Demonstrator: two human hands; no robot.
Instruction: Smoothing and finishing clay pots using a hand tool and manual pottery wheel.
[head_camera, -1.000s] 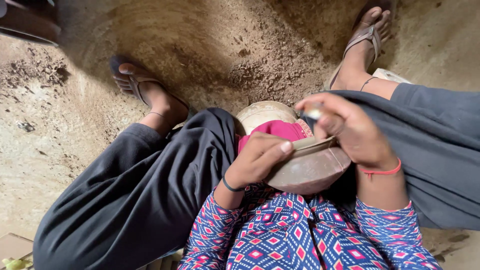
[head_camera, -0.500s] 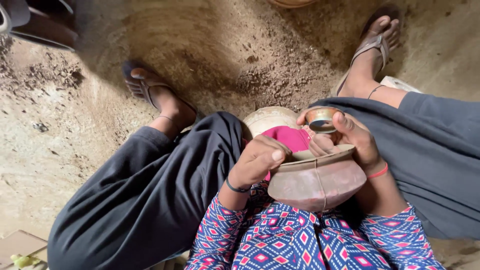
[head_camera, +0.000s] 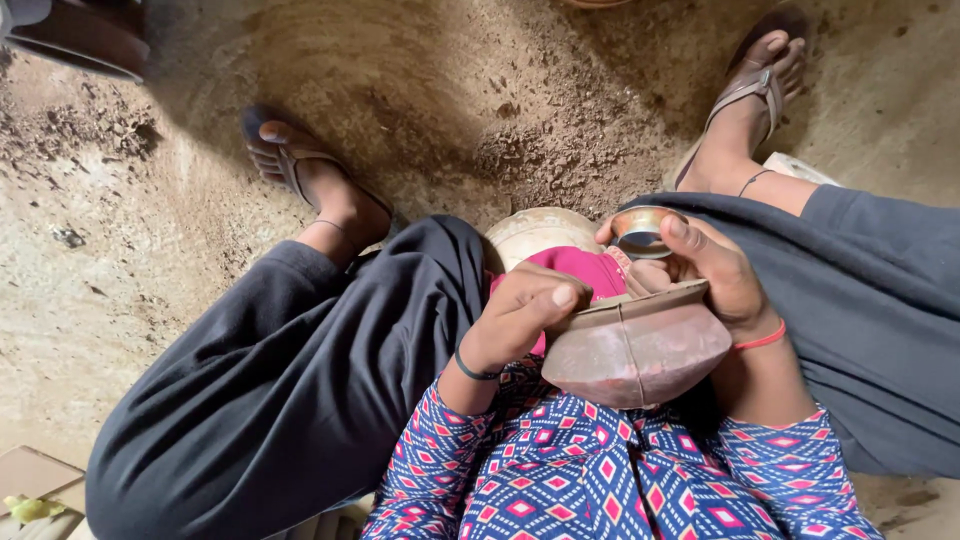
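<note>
While seated, hands (head_camera: 620, 300) curled on clay pot (head_camera: 640, 350) rim, thumbs over edge

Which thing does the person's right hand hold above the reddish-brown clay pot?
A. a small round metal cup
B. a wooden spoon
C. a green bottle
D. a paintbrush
A: the right hand grips a small round metal cup just above the rim of the reddish-brown clay pot.

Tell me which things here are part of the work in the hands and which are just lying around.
In hand:
left hand gripping the rim of the reddish clay pot
right hand on the pot's far rim, holding a small metal ring
pink cloth
pale round pot beneath the cloth

Lying about:
loose soil
cardboard piece
dark object at the top left
</note>
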